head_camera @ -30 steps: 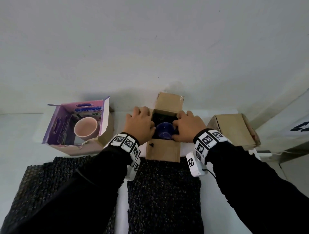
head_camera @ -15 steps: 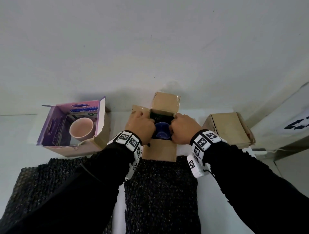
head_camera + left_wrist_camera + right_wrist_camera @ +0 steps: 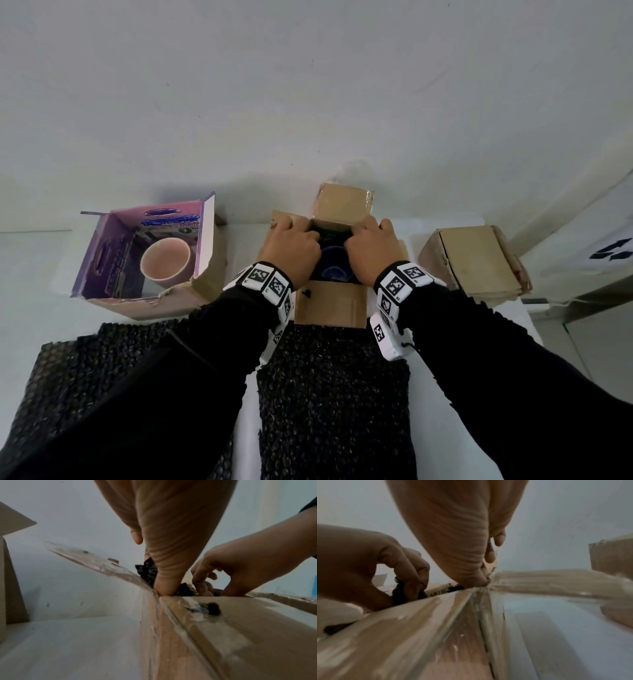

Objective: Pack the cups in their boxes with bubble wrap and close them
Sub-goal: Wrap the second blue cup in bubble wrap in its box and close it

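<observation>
1. Nearest, along the bottom of the head view, two sheets of black bubble wrap lie flat on the desk [image 3: 479, 342]: one sheet [image 3: 334, 401] at lower centre, reaching up to the middle box, the other sheet [image 3: 102, 373] at lower left, partly under the sleeve.
2. Just above them, in the centre of the frame, stands the open brown box [image 3: 330, 305] with its near flap folded out toward the camera. A blue cup [image 3: 334, 270] sits inside, ringed by dark wrap.
3. The left hand [image 3: 291, 253] is curled over the box's left edge. The left wrist view shows its thumb [image 3: 164, 586] pushed down at the box corner beside black wrap [image 3: 147, 570], so it looks to be gripping that wrap.
4. The right hand [image 3: 371, 253] is curled over the right edge, its thumb pushed in at the other corner. Whether it holds wrap or just the cardboard edge, I cannot tell.
5. The step in hand seems to be tucking padding down round the blue cup. Next comes folding the four flaps shut, which needs the wrap pushed below the rim and both hands drawn out first.
6. At left of the frame, a purple box [image 3: 147, 257] stands open with a pink cup [image 3: 166, 262] inside and no wrap visible round it.
7. At right, a brown box [image 3: 474, 263] is already closed.
8. Farthest, the far flap [image 3: 346, 204] stands up against the wall.
</observation>
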{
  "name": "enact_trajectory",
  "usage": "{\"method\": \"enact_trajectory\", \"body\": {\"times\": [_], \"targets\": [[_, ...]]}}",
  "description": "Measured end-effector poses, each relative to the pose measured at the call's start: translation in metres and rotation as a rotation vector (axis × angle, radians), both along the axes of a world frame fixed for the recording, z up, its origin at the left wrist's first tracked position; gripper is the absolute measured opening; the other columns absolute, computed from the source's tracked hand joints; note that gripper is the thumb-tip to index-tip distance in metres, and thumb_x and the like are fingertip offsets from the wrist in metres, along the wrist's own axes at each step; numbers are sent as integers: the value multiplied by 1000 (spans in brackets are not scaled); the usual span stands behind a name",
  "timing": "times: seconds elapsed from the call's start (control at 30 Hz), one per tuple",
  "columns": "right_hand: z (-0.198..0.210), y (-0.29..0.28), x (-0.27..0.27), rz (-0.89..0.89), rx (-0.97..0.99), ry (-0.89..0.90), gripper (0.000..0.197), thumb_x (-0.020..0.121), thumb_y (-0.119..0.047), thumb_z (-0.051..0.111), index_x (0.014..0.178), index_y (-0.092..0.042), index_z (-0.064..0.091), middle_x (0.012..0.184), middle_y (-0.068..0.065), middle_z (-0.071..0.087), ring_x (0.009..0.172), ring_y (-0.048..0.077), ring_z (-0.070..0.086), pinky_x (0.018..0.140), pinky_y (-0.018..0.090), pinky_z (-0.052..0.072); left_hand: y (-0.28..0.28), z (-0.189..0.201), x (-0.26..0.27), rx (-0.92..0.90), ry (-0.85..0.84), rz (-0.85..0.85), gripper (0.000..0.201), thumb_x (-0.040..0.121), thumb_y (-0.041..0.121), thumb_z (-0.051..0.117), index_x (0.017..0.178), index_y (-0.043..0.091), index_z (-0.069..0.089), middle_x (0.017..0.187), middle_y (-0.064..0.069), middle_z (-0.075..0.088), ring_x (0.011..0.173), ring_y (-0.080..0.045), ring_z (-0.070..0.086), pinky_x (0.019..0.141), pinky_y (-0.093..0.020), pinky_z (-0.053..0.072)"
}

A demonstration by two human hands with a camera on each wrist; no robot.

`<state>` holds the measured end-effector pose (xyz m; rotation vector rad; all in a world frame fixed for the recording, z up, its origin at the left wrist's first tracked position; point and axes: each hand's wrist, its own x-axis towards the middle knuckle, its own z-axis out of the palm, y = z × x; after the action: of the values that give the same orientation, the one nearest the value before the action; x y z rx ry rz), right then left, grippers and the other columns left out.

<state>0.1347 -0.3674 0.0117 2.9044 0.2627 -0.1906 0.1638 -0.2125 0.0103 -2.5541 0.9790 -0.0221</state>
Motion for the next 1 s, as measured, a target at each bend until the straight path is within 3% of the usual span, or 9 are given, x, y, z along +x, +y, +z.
{"method": "enact_trajectory", "body": {"times": [0.1, 0.2, 0.33, 0.4, 0.5, 0.57, 0.67, 0.83, 1.0], "targets": [[-3, 2, -4, -13, -15, -50, 19, 87, -12, 47, 73, -21, 57, 87, 2, 67, 111, 28, 42, 93, 39, 28, 0, 0, 0, 45, 50, 34, 18, 86, 23, 51, 85, 23, 68, 84, 4, 64, 101, -24, 48, 90, -43, 32], [-6, -2, -9, 19, 18, -67, 15, 86, -14, 48, 90, -17, 62, 90, 6, 67, 110, 30, 41, 90, 40, 23, 3, -2, 3, 54, 126, 35, 30, 88, 35, 43, 78, 23, 68, 71, 5, 54, 95, -20, 45, 92, -44, 30], [-13, -7, -15, 32, 67, -50, 31, 87, -20, 45, 118, -16, 51, 103, 11, 66, 117, 31, 37, 89, 41, 20, 7, -7, 6, 57, 106, 27, 26, 89, 27, 48, 103, 29, 70, 103, 2, 59, 110, -27, 41, 94, -45, 32], [-14, -8, -14, 38, 76, -40, 28, 87, -23, 48, 114, -17, 56, 105, 9, 66, 119, 30, 36, 89, 42, 21, 9, -10, 5, -99, 33, 77, 24, 87, 33, 56, 109, 26, 65, 118, -3, 51, 111, -29, 41, 92, -41, 36], [-15, -10, -10, 28, 155, -88, 22, 83, -25, 55, 105, -21, 58, 109, 1, 62, 111, 26, 43, 86, 40, 28, 14, -14, 8, -398, 50, 244, 41, 77, 39, 70, 107, 20, 51, 111, -3, 55, 104, -24, 49, 87, -35, 39], [-19, -8, -7, 14, 350, -110, 20, 84, -22, 55, 103, -26, 59, 115, -5, 60, 109, 23, 43, 84, 36, 29, 19, -16, 7, -448, 66, 290, 31, 81, 42, 66, 103, 22, 56, 104, -1, 61, 102, -24, 52, 82, -34, 37], [-26, 1, 0, 120, 587, 1, 41, 85, -8, 52, 116, -32, 64, 129, -13, 59, 112, 20, 42, 88, 38, 31, 28, -29, 1, -516, 51, 270, 19, 87, 37, 59, 99, 26, 68, 105, 0, 61, 101, -26, 49, 81, -36, 39], [-33, 9, 10, 270, 415, 48, 47, 89, -13, 54, 128, -39, 58, 136, -15, 53, 122, 19, 37, 90, 39, 27, 37, -41, -12, -1062, 273, 421, 21, 84, 17, 65, 104, 18, 57, 99, 5, 66, 84, -18, 64, 73, -36, 52], [-30, 15, 14, 264, 215, 35, 37, 95, -30, 45, 128, -43, 56, 131, -1, 41, 120, 27, 32, 96, 42, 28, 44, -42, -17, -1103, 340, 414, 31, 78, 22, 72, 102, 23, 53, 94, 8, 67, 82, -9, 64, 70, -29, 54]]}}
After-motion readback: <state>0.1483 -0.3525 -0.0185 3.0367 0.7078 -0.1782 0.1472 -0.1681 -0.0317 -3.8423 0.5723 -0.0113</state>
